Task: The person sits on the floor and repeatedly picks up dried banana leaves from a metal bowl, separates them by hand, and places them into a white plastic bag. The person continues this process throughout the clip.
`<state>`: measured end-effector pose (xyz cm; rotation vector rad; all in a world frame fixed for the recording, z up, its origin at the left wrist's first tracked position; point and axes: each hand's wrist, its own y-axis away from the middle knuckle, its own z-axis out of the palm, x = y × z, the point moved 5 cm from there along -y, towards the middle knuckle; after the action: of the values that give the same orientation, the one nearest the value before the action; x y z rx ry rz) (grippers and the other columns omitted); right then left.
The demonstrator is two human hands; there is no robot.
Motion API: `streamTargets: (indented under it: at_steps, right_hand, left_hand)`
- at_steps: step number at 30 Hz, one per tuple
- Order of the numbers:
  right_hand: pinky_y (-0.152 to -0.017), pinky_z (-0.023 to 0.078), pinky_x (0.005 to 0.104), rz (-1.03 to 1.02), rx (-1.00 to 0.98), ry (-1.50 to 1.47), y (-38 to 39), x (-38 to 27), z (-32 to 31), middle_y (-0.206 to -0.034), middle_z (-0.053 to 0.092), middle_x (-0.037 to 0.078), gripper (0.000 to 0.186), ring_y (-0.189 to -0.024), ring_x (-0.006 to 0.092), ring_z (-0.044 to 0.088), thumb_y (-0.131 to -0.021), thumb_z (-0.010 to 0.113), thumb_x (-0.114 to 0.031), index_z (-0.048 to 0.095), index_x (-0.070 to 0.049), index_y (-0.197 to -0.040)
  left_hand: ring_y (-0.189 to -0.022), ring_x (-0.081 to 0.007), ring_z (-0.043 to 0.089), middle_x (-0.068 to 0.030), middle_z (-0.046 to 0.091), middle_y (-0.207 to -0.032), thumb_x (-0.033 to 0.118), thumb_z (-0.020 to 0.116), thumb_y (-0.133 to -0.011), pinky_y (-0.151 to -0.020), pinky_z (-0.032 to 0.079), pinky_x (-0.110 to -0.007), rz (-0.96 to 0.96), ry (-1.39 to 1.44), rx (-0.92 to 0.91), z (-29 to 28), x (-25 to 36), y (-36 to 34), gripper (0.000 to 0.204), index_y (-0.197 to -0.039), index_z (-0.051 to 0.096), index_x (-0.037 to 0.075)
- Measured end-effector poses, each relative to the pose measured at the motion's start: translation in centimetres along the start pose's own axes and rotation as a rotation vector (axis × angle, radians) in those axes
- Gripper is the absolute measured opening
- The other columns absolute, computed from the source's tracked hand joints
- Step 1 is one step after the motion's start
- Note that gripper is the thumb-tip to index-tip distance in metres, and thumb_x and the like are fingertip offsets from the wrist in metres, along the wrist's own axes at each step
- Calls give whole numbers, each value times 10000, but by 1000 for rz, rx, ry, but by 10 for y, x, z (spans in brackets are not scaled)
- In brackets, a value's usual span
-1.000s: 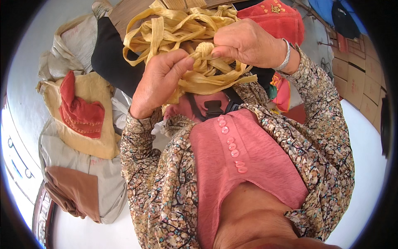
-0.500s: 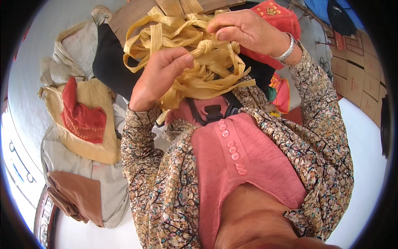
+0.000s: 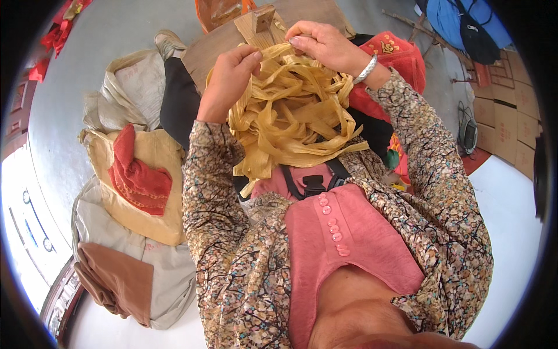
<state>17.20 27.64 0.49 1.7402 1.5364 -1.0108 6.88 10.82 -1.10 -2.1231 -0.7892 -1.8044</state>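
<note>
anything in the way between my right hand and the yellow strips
Nothing visible: the right hand has its fingertips right at the upper edge of the strips. The red cloth lies off to the right, not between.

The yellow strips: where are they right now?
In the head view, the yellow strips lie heaped at upper centre, between the wooden board and the black buckle.

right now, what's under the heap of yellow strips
Around the yellow strips, black cloth shows at right and a wooden board at the far edge; what lies directly underneath is covered.
</note>
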Motion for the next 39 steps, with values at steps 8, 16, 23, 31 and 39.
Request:
streamTargets:
  at_steps: [8,16,23,31,39]
  right_hand:
    - [-701,481,337,-28,138,83,-18,29,3,-813,627,104,222,-746,214,599,-931,561,-219,607,-15,-1004]
    - [-722,491,361,-1,95,191,-22,55,18,-854,661,146,238,-777,287,629,-921,564,-226,631,-34,-1043]
    - [-767,504,293,15,157,-161,31,42,9,-898,691,62,266,-817,183,642,-907,560,-98,618,-24,-1156]
    - [-630,464,219,354,-74,-371,50,65,43,-735,616,-8,262,-677,54,554,-927,603,-148,639,19,-1126]
    - [-758,490,274,108,144,-285,66,41,42,-936,681,83,255,-825,132,614,-910,622,-159,639,0,-1109]
  left_hand:
    - [-594,-37,436,36,560,-699,150,559,-944,-530,338,-205,-38,125,45,2,-23,-32,140,-902,628,36]
    - [-704,-282,607,-137,651,-757,153,572,-904,-670,474,-379,65,-324,274,-3,-40,-40,181,-926,626,-18]
    - [-813,-420,608,-226,636,-847,145,574,-892,-716,469,-465,158,-498,504,7,-33,10,172,-966,571,-10]
    - [-759,-406,619,-227,634,-823,129,556,-889,-650,475,-482,61,-745,363,54,-52,62,128,-936,576,11]
    - [-740,-366,641,-238,638,-806,122,554,-893,-682,510,-416,-31,-696,283,45,-44,73,181,-1011,651,23]
